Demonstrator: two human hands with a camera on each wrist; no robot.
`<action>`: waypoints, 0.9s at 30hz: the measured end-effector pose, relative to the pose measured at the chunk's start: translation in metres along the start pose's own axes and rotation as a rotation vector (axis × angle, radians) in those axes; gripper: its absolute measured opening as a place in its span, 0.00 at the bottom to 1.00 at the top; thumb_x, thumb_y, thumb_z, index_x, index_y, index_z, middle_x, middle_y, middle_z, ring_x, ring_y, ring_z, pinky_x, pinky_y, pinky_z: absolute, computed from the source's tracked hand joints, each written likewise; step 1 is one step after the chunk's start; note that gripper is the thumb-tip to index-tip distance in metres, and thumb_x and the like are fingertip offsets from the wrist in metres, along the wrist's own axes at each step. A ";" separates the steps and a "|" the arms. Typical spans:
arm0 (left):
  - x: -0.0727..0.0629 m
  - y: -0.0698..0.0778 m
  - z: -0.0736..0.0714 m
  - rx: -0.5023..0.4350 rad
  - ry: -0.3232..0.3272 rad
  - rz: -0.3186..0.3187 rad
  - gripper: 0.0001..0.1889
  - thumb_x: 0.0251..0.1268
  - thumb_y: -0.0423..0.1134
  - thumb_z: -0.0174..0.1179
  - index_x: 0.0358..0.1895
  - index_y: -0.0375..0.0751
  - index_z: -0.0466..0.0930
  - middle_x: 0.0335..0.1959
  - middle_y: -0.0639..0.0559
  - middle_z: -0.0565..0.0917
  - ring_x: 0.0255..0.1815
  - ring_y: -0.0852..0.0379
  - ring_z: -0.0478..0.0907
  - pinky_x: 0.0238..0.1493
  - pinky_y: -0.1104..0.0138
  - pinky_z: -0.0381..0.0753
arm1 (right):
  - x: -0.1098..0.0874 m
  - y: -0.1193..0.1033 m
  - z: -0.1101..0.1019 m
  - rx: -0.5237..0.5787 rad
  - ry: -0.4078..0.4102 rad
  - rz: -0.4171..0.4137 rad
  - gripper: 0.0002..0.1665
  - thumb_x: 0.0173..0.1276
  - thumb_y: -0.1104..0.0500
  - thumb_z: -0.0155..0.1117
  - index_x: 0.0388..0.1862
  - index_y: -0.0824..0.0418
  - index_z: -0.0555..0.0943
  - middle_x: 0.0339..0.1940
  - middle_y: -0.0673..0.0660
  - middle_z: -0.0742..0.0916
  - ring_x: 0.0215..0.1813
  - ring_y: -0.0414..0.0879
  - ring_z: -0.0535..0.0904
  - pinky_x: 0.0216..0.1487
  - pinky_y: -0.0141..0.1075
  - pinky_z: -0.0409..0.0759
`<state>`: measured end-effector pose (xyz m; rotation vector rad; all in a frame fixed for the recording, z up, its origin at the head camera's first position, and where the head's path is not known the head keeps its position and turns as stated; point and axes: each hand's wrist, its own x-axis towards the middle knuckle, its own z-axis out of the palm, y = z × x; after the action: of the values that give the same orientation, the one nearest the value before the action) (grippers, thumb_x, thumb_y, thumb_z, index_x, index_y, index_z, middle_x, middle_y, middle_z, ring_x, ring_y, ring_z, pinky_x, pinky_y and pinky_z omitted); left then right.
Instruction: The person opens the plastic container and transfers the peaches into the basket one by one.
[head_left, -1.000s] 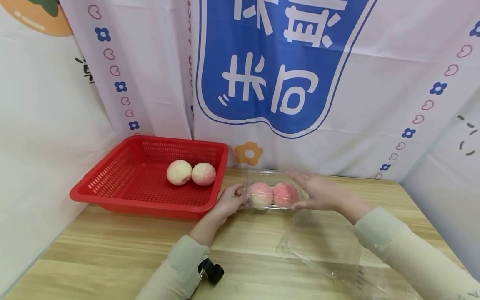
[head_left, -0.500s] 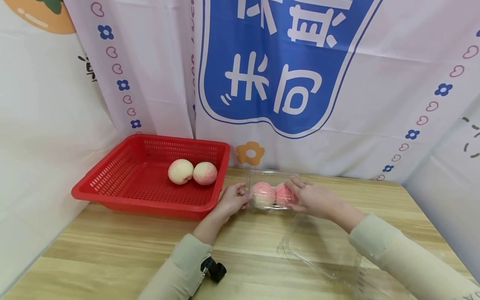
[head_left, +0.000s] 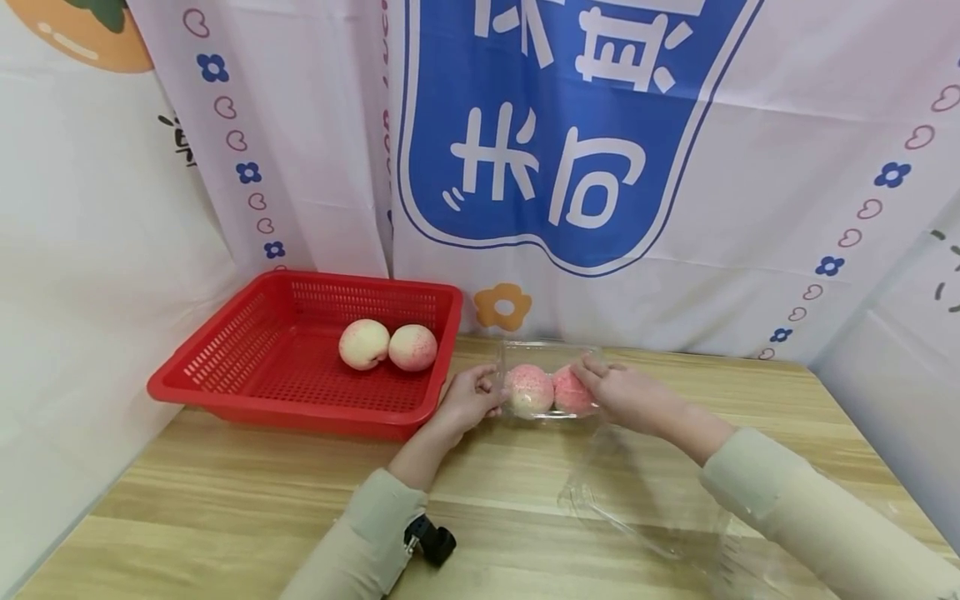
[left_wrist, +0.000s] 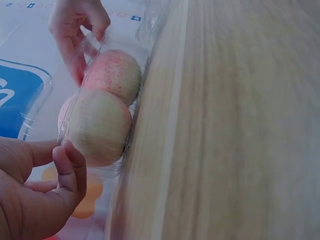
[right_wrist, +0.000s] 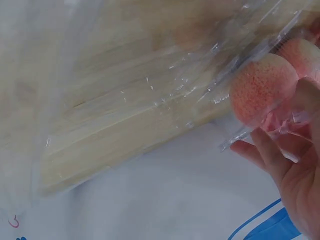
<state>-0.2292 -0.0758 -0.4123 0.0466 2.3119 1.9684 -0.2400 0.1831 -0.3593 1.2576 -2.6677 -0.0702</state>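
Note:
Two pink-and-cream peaches point(head_left: 529, 390) sit side by side in a clear plastic fruit box point(head_left: 546, 353) near the back of the table. My left hand point(head_left: 470, 398) pinches the box's left edge between thumb and fingers, as the left wrist view shows up close. At the opposite end, my right hand point(head_left: 626, 392) grips the rim, its fingers overlapping the right peach point(right_wrist: 264, 90). The left wrist view shows both hands along the same rim, with the paler peach point(left_wrist: 97, 127) nearer the left hand.
A red perforated basket point(head_left: 300, 411) stands left of the box with two more peaches point(head_left: 364, 344) inside. More clear plastic packaging point(head_left: 637, 533) lies on the wooden table point(head_left: 495, 517) at front right. A printed cloth point(head_left: 322, 150) hangs behind.
My right hand has moved left onto the right end of the box, its fingers reaching over the rim beside the right peach. The left hand keeps its hold; basket and peaches stay put.

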 end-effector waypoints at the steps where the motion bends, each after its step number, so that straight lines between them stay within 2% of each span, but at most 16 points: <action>1: 0.000 0.000 0.000 -0.004 0.002 -0.004 0.28 0.66 0.26 0.60 0.69 0.25 0.66 0.25 0.52 0.71 0.20 0.63 0.73 0.25 0.76 0.76 | 0.000 0.002 -0.002 0.018 -0.015 -0.006 0.29 0.60 0.67 0.66 0.61 0.75 0.75 0.61 0.76 0.80 0.40 0.62 0.87 0.38 0.46 0.86; 4: 0.000 -0.001 -0.001 -0.008 0.004 -0.002 0.28 0.67 0.25 0.59 0.69 0.25 0.66 0.26 0.52 0.70 0.20 0.63 0.73 0.26 0.76 0.77 | 0.001 0.009 -0.007 0.106 -0.068 -0.004 0.31 0.59 0.70 0.64 0.63 0.74 0.74 0.63 0.76 0.78 0.32 0.53 0.85 0.35 0.41 0.85; 6: 0.001 -0.001 -0.001 -0.010 0.002 -0.006 0.28 0.67 0.25 0.59 0.69 0.25 0.66 0.26 0.52 0.70 0.21 0.62 0.73 0.27 0.75 0.77 | 0.001 0.013 -0.012 0.176 -0.100 -0.002 0.33 0.59 0.70 0.65 0.65 0.74 0.73 0.64 0.76 0.77 0.32 0.50 0.85 0.38 0.41 0.85; 9: 0.001 -0.001 -0.002 -0.004 -0.004 -0.007 0.28 0.67 0.25 0.59 0.69 0.25 0.66 0.26 0.52 0.70 0.22 0.62 0.73 0.28 0.75 0.78 | 0.001 0.018 -0.016 0.269 -0.126 0.000 0.35 0.58 0.69 0.67 0.67 0.74 0.72 0.65 0.76 0.76 0.47 0.59 0.86 0.53 0.49 0.84; 11: 0.000 0.001 -0.002 -0.001 -0.007 -0.009 0.28 0.67 0.25 0.59 0.69 0.25 0.65 0.26 0.52 0.70 0.22 0.62 0.73 0.28 0.75 0.78 | 0.001 0.022 -0.017 0.314 -0.121 -0.011 0.34 0.59 0.68 0.68 0.66 0.73 0.73 0.65 0.76 0.76 0.55 0.64 0.83 0.58 0.52 0.80; 13: -0.001 0.001 -0.002 0.004 -0.011 -0.003 0.28 0.67 0.25 0.59 0.69 0.24 0.65 0.25 0.53 0.69 0.22 0.63 0.73 0.27 0.76 0.78 | 0.001 0.025 -0.017 0.347 -0.106 -0.020 0.33 0.59 0.67 0.69 0.65 0.71 0.74 0.65 0.74 0.77 0.61 0.65 0.80 0.62 0.55 0.77; 17: -0.001 0.002 -0.003 0.008 -0.018 0.002 0.28 0.66 0.25 0.60 0.69 0.22 0.65 0.25 0.53 0.69 0.21 0.63 0.74 0.27 0.76 0.78 | 0.000 0.032 -0.017 0.398 -0.082 -0.008 0.32 0.61 0.61 0.72 0.64 0.67 0.76 0.64 0.67 0.81 0.65 0.63 0.77 0.65 0.56 0.74; 21: 0.000 0.001 -0.003 0.007 -0.025 -0.006 0.29 0.66 0.26 0.61 0.69 0.22 0.64 0.25 0.53 0.70 0.21 0.64 0.75 0.26 0.76 0.78 | -0.002 0.037 -0.019 0.459 -0.088 0.046 0.34 0.61 0.58 0.73 0.65 0.66 0.76 0.64 0.64 0.81 0.66 0.62 0.77 0.65 0.57 0.75; 27: 0.000 0.002 -0.003 -0.007 -0.028 -0.014 0.29 0.66 0.26 0.60 0.69 0.22 0.64 0.25 0.52 0.72 0.20 0.65 0.76 0.27 0.75 0.79 | -0.002 0.040 -0.028 0.548 -0.128 0.116 0.33 0.63 0.58 0.72 0.65 0.66 0.76 0.65 0.67 0.80 0.63 0.68 0.77 0.55 0.63 0.80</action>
<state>-0.2295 -0.0783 -0.4099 0.0562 2.2823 1.9559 -0.2643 0.2113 -0.3275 1.2566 -2.9780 0.6584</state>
